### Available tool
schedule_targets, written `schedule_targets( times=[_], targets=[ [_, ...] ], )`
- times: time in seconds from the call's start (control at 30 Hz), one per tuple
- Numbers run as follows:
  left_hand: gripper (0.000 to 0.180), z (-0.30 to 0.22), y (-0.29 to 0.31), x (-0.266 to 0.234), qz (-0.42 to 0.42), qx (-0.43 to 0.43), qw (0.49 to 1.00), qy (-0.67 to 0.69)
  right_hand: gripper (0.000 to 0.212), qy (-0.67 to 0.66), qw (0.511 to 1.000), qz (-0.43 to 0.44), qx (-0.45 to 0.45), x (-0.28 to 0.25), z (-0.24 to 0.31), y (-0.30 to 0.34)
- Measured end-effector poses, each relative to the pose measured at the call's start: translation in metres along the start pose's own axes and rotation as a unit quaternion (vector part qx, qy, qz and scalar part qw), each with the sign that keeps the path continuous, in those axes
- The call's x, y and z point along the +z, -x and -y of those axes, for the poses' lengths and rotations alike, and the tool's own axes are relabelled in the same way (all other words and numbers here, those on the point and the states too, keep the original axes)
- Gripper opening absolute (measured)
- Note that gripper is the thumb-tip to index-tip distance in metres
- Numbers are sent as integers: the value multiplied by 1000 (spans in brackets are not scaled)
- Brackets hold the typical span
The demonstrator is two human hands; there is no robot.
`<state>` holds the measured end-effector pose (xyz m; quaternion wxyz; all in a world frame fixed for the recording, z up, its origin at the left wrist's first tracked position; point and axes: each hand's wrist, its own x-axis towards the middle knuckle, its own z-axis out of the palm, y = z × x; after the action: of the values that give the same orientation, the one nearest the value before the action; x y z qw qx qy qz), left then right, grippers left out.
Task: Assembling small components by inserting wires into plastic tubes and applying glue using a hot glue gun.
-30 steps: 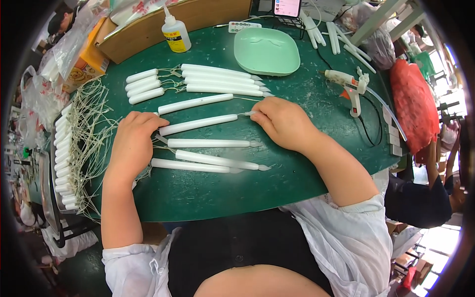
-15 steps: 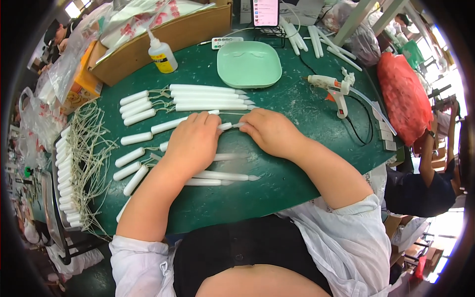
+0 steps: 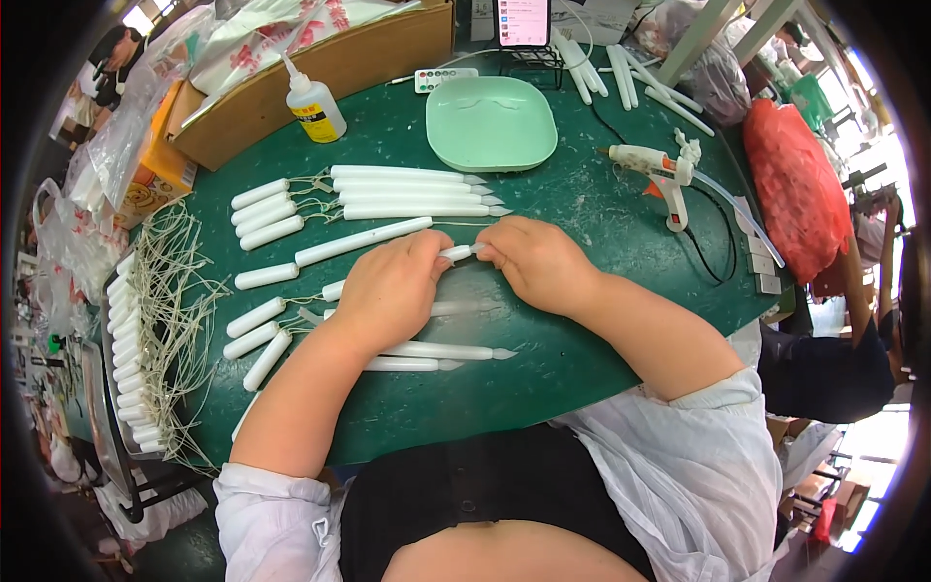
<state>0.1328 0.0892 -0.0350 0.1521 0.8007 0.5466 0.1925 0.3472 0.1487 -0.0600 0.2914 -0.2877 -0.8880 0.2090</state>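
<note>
Above the middle of the green table, my left hand (image 3: 390,289) is closed around a white LED taper candle (image 3: 454,253). Its end sticks out toward my right hand (image 3: 539,260), whose thumb and fingers pinch the pale tip; the fingers hide most of that tip. Just beyond my hands lies a long white tube (image 3: 364,241) with a thin wire coming from its right end. Several finished-looking candles with clear flame-shaped tips (image 3: 417,197) lie in a row farther off. Nearer to me, more candles (image 3: 451,350) lie partly under my left forearm.
Short white tubes with tangled wires (image 3: 179,320) fill the left side. Farther back are a glue bottle (image 3: 316,109), a cardboard box (image 3: 291,85), a mint-green tray (image 3: 491,155) and a phone (image 3: 522,21). At right lie a hot glue gun (image 3: 655,170) and a red bag (image 3: 795,194).
Both hands have shifted slightly right with the candle between them. My left fingers are drawn closer together near its end, and the pinch on the tip continues.
</note>
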Motion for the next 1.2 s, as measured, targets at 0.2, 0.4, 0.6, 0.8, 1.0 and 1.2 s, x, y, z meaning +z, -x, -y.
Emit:
schedule_targets(
  times=[0.2,0.4,0.6,0.8,1.0,1.2],
  targets=[
    [16,-2,-1,-2,27,0,1000,6,14,25,999,-17,-43,3,7,2],
    [17,-11,-1,-6,-5,28,998,-49,21,109,991,32,-76,-11,14,1],
    [23,4,-6,-4,-170,42,981,-88,31,205,972,25,116,-94,36,22],
    [19,2,-10,-2,-137,19,990,-13,35,340,879,-75,326,-148,-18,104],
    [20,-7,-7,-7,-94,5,995,37,45,279,919,-148,234,-136,-57,88],
    [17,-14,-19,7,-86,-30,995,30,42,118,919,-99,364,-135,-75,64]
  ],
)
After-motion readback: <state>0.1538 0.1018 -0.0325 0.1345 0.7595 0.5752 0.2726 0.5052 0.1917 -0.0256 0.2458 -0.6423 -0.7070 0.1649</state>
